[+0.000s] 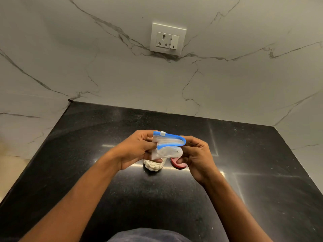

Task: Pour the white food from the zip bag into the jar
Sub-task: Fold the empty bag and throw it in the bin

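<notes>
A small clear zip bag [167, 148] with a blue zip strip and a white slider is held up over the black counter [87, 154], folded or bent in the middle. My left hand [135, 150] grips its left side and my right hand [196, 155] pinches its right end. Below the bag stands a jar [154, 166] with a bumpy surface, filled with white food and partly hidden by my left hand. A red lid [178, 165] lies on the counter just right of the jar, half covered by my right hand.
A marble wall [122, 75] rises behind the counter, with a white power socket and switch [167, 39] above the work spot. The counter's left edge runs diagonally beside a marble side wall. My dark clothing shows at the bottom edge.
</notes>
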The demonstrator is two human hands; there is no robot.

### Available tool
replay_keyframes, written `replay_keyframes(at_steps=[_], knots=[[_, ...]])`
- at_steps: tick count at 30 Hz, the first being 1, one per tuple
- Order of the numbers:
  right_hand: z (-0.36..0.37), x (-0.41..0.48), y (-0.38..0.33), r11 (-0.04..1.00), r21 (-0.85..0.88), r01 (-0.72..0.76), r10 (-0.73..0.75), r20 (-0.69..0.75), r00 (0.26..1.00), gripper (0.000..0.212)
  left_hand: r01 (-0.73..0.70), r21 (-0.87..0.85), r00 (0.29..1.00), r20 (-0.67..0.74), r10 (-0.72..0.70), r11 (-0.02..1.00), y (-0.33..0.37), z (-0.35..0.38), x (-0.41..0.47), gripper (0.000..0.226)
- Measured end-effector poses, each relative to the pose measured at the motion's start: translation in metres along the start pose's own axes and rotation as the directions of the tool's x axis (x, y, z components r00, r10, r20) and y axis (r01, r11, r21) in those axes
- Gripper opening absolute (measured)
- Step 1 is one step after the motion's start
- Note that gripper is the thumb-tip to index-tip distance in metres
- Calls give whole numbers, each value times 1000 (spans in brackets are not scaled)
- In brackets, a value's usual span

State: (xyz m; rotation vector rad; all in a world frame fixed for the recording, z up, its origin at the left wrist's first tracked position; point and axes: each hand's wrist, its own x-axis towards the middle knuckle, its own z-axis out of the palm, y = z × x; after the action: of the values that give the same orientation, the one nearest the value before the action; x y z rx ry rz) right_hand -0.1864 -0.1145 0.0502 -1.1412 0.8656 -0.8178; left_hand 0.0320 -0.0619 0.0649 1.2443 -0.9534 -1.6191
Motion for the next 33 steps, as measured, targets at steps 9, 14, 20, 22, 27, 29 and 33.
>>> replay_keyframes(at_steps=[9,14,20,22,27,29,33], knots=[[-2,4,2,959,-184,218,-229,-40,973,61,41,-273,998,-31,-52,961,-2,1,-1,28],[1,5,-4,815,-435,383,-402,51,914,54,-53,-110,987,-155,36,992,-6,11,3,25],[-10,4,2,999,-23,43,-41,63,997,22,-78,-14,964,-256,72,997,1,6,2,48],[-12,4,3,996,-78,-35,42,95,995,37,-79,12,966,-246,79,997,0,7,1,46],[-4,-1,1,991,-131,-17,27,79,997,29,-77,39,964,-253,84,996,-6,10,0,46],[-1,-1,2,993,-118,-12,19,54,998,29,-80,44,958,-273,89,996,-8,10,-2,46],[10,-3,8,991,-130,-15,17,15,1000,16,-93,32,939,-329,99,995,-15,11,-9,47]])
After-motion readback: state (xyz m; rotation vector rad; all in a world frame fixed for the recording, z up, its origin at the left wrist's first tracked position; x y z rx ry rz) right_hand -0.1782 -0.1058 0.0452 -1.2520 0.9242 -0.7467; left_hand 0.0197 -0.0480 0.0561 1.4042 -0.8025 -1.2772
